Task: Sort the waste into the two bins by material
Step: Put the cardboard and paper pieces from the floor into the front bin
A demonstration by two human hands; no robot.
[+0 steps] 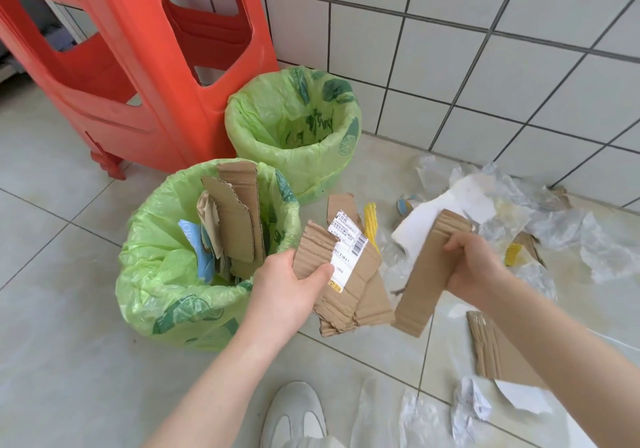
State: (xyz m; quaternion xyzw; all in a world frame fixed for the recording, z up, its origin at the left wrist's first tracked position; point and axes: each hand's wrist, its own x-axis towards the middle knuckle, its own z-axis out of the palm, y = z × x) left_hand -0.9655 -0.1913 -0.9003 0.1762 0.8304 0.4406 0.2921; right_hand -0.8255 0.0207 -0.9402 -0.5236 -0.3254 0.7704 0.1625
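Looking down at pale grey floor tiles (69,361), and nearest of all a grey-and-white shoe (294,416) pokes in at the bottom edge. Right of the shoe, crumpled clear plastic (415,416) and a balled-up scrap of paper (471,409) lie on the floor, with a flat cardboard sheet (498,354) just beyond them.

Up a little, both hands are busy! The left hand (287,292) pinches a torn cardboard piece with a shipping label (349,274), thumb on top, fingers underneath, right beside the near bin (162,295). The right hand (474,267) curls its fingers around a long cardboard strip (426,274), held tilted, further right of that same bin.

The near bin, lined in a green bag, already holds upright cardboard pieces (235,212) and some blue-and-white paper (194,240). Behind it and touching its liner sits the far bin (294,157), same green liner; nothing shows inside it from here.

Right of the near bin, more waste is scattered: a yellow ridged item (371,222), a white paper sheet (450,212), and heaps of clear plastic film (554,226) against the white tiled wall (450,49). Behind the bins stands a red plastic stool stack (138,67).
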